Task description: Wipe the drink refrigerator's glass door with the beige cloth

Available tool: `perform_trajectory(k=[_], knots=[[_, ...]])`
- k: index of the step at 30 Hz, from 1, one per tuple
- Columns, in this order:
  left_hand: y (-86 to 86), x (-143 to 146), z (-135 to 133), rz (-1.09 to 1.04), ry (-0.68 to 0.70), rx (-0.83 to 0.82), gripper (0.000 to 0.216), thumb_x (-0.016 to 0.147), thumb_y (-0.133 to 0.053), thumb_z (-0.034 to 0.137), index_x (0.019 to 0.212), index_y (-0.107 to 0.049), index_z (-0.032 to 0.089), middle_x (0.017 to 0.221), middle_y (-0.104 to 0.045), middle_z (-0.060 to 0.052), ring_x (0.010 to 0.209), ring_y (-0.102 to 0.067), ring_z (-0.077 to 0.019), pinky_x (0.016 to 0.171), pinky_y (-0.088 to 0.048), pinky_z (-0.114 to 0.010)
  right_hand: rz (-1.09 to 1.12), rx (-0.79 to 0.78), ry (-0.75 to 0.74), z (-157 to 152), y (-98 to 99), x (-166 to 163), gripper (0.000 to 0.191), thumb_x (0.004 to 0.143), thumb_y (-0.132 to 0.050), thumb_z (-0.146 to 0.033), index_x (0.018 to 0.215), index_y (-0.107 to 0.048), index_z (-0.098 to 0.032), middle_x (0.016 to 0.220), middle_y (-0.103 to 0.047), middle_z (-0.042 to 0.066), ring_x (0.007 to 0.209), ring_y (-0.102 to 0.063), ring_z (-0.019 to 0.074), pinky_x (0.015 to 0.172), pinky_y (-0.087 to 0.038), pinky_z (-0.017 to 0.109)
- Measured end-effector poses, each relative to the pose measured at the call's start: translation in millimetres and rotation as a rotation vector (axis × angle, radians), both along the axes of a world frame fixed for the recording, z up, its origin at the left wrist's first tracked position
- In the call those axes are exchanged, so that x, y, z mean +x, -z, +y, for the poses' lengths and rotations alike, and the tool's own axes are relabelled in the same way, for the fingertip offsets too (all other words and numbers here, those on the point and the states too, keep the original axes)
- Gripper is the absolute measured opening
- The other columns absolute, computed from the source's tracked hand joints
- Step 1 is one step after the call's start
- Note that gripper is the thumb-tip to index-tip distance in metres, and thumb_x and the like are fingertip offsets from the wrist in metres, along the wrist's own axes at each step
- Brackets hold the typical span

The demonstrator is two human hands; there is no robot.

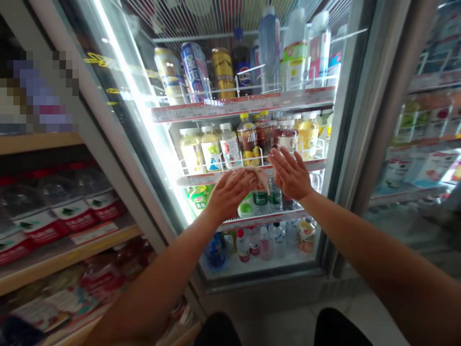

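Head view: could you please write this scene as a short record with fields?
Left hand: in front of the drinks fridge, fingers extended; a pale thing at its fingertips, unclear what
Right hand: open, nothing visible in it, apart from the left hand
Upper shelf: cans and tall bottles
Fridge floor: small bottles
Left side: wood-edged shelves with red-capped bottles

Left hand (pixel 232 193) is hovering in front of a lit drinks cooler, fingers lying against a pale cloth-like item (pixel 262 179); can't tell if it's gripping. Right hand (pixel 293 175) is hanging just beside it, fingers straight, palm turned inward. Behind them, yellow-capped dark bottle (pixel 248 139) is standing mid-shelf. Gold can (pixel 222 71) is sitting a shelf up. Red-labelled bottles (pixel 74 211) are lining the left-side rack.
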State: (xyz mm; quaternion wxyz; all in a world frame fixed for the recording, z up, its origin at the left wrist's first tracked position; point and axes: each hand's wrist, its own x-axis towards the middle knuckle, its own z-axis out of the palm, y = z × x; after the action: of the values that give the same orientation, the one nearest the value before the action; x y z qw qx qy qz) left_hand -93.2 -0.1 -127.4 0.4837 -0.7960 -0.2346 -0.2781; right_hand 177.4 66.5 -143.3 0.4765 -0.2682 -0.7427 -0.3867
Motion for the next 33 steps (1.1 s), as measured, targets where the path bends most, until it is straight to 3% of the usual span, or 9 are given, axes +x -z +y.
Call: perform_trajectory(k=[5,8,11,13,18,21,24,30,33], knots=[[-20.9,-7.5,-2.3,-0.333,-0.096,0.068,0.06,0.1,-0.05,0.013,0.156,-0.044,0.032,0.158,-0.051,-0.005,0.155,-0.032,-0.0258,0.13,-0.025,-0.052,0.015,-0.053,-0.007,0.0,1.2,-0.1,0.073,0.104,-0.042,-0.022,0.165,-0.006,-0.036,0.167,-0.034,-0.002,0.156,-0.03,0.0246,0.131,-0.023,0.054],[11.9,2.3,-6.0,-0.355,-0.099,0.053,0.057,0.098,-0.05,0.011,0.153,-0.05,0.029,0.157,-0.051,-0.007,0.158,-0.026,-0.0259,0.131,-0.021,-0.053,0.016,-0.043,-0.008,0.7,2.2,-0.9,0.071,0.104,-0.041,-0.022,0.165,-0.007,-0.036,0.167,-0.035,-0.002,0.156,-0.03,0.024,0.131,-0.023,0.054],[49.2,7.7,-9.1,-0.001,-0.015,-0.047,0.053,0.099,-0.048,0.01,0.148,-0.055,0.029,0.154,-0.056,-0.002,0.154,-0.035,-0.0206,0.132,-0.022,-0.048,0.023,-0.067,0.005,1.3,2.9,-1.4,0.069,0.104,-0.04,-0.023,0.165,-0.01,-0.035,0.167,-0.035,-0.002,0.156,-0.031,0.024,0.131,-0.022,0.053],[53.2,6.2,-8.3,0.063,-0.002,-0.06,0.051,0.1,-0.048,0.011,0.146,-0.056,0.029,0.152,-0.058,-0.001,0.152,-0.039,-0.0192,0.131,-0.024,-0.046,0.02,-0.066,0.0,1.1,3.0,-1.4,0.069,0.104,-0.041,-0.023,0.165,-0.01,-0.035,0.167,-0.035,-0.002,0.156,-0.031,0.0242,0.131,-0.022,0.052],[34.8,9.5,-3.4,-0.267,-0.075,0.002,0.052,0.098,-0.051,0.01,0.147,-0.057,0.029,0.153,-0.056,-0.006,0.155,-0.033,-0.0233,0.128,-0.027,-0.049,0.025,-0.026,-0.005,-0.5,1.8,-1.6,0.071,0.104,-0.041,-0.023,0.165,-0.008,-0.035,0.166,-0.036,-0.002,0.156,-0.031,0.0235,0.131,-0.022,0.052],[58.5,23.1,-4.8,-0.24,-0.069,-0.04,0.046,0.098,-0.052,0.012,0.14,-0.063,0.027,0.152,-0.057,-0.006,0.154,-0.035,-0.0255,0.127,-0.028,-0.051,0.015,0.055,0.023,-0.5,1.5,-2.1,0.072,0.103,-0.043,-0.021,0.166,-0.009,-0.03,0.165,-0.038,0.001,0.156,-0.03,0.0219,0.132,-0.02,0.049],[82.6,31.7,-5.5,0.057,-0.019,-0.136,0.041,0.1,-0.05,0.016,0.136,-0.065,0.027,0.152,-0.057,-0.003,0.149,-0.043,-0.0222,0.126,-0.032,-0.047,0.004,0.095,0.049,0.4,1.6,-2.4,0.073,0.102,-0.044,-0.02,0.166,-0.011,-0.026,0.164,-0.039,0.002,0.157,-0.027,0.02,0.133,-0.016,0.046],[46.6,27.0,2.0,-0.004,0.02,-0.051,0.047,0.099,-0.049,0.009,0.141,-0.062,0.027,0.149,-0.06,-0.002,0.149,-0.044,-0.0211,0.126,-0.031,-0.044,0.017,-0.019,0.011,-0.1,1.9,-2.1,0.066,0.104,-0.042,-0.026,0.166,-0.018,-0.029,0.165,-0.039,0.002,0.156,-0.032,0.0221,0.132,-0.017,0.048],[54.7,31.4,1.1,-0.11,-0.031,-0.052,0.045,0.099,-0.051,0.011,0.139,-0.064,0.027,0.148,-0.061,-0.004,0.15,-0.042,-0.024,0.126,-0.029,-0.048,0.019,-0.009,0.009,-1.4,1.9,-2.5,0.066,0.104,-0.041,-0.027,0.166,-0.018,-0.028,0.165,-0.04,0.002,0.156,-0.032,0.0221,0.132,-0.017,0.047]])
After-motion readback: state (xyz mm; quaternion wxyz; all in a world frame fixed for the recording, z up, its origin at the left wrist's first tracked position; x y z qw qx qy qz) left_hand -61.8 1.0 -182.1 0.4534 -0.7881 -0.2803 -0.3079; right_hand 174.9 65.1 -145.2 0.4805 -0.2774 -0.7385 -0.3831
